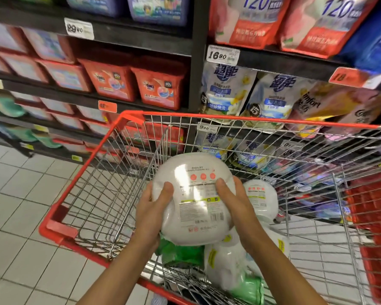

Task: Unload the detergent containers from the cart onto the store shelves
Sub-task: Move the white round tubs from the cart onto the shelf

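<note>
1. Fingers point(163, 192) of my left hand point(151, 208) are spread across the left edge of the white detergent tub point(194, 199), thumb side on its labelled face, so that hand is clasped on it.
2. My right hand point(235, 194) grips the tub's right edge the same way, its fingers point(223, 187) laid over the label, the palm behind.
3. I see the tub held up above the cart point(128, 119), over the near half of the wire basket, clear of the other goods lying there.
4. Its flat printed face is turned up toward me, the barcode end nearest my wrists and the rounded end pointing away, toward the shelves point(141, 44).
5. Its long axis runs from me toward the shelves, tilted slightly to the right.
6. Inside the cart, below the tub, lie more white tubs point(260, 199) and a green-lidded pack point(180, 254), resting on the wire floor.
7. Beyond the cart's far rim stand dark shelves: red detergent boxes point(158, 86) to the left of its front corner, blue-and-white refill pouches point(227, 93) straight beyond it.
8. Price tags point(222, 55) hang on the shelf edges above the cart.
9. Left of the cart, the floor point(20, 205) is pale square tile with dark grout.
</note>
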A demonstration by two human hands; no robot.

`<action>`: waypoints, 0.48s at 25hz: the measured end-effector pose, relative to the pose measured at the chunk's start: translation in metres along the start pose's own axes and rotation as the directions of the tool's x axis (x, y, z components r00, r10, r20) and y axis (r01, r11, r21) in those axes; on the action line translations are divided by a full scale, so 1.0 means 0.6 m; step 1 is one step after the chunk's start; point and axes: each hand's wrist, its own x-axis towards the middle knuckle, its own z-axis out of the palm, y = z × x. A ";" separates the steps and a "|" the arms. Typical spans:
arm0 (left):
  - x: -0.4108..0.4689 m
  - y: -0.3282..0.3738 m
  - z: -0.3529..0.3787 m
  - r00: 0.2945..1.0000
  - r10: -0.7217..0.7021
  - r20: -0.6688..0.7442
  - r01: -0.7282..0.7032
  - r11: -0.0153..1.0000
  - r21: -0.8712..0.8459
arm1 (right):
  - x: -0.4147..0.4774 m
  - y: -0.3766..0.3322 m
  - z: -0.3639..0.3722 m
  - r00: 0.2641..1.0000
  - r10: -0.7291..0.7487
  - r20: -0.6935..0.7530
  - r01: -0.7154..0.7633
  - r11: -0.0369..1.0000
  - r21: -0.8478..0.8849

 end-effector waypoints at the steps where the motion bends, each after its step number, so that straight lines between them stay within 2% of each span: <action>1: -0.001 0.004 -0.001 1.000 0.028 -0.006 -0.028 1.000 0.000 | 0.002 -0.002 -0.001 1.000 -0.019 0.011 0.019 1.000 0.006; 3: -0.001 0.011 -0.005 0.999 0.054 -0.009 -0.054 0.998 -0.014 | 0.007 -0.005 -0.008 0.996 -0.027 0.082 0.016 0.991 0.134; 5: -0.003 0.014 -0.009 0.999 0.038 0.023 -0.037 0.998 -0.051 | 0.010 -0.004 -0.016 0.981 0.011 0.193 -0.083 0.924 0.373; 7: -0.008 0.014 -0.011 0.997 -0.027 0.071 0.034 0.995 -0.094 | 0.006 0.002 -0.020 0.969 0.029 0.246 -0.141 0.883 0.448; 9: -0.012 0.025 -0.003 0.995 -0.062 0.075 0.067 0.995 -0.072 | 0.000 0.003 -0.015 0.987 -0.003 0.159 -0.060 0.917 0.394; 12: -0.009 0.046 0.007 0.994 0.106 -0.011 -0.101 0.972 0.212 | -0.014 -0.018 -0.005 0.991 -0.104 -0.082 0.126 0.935 0.332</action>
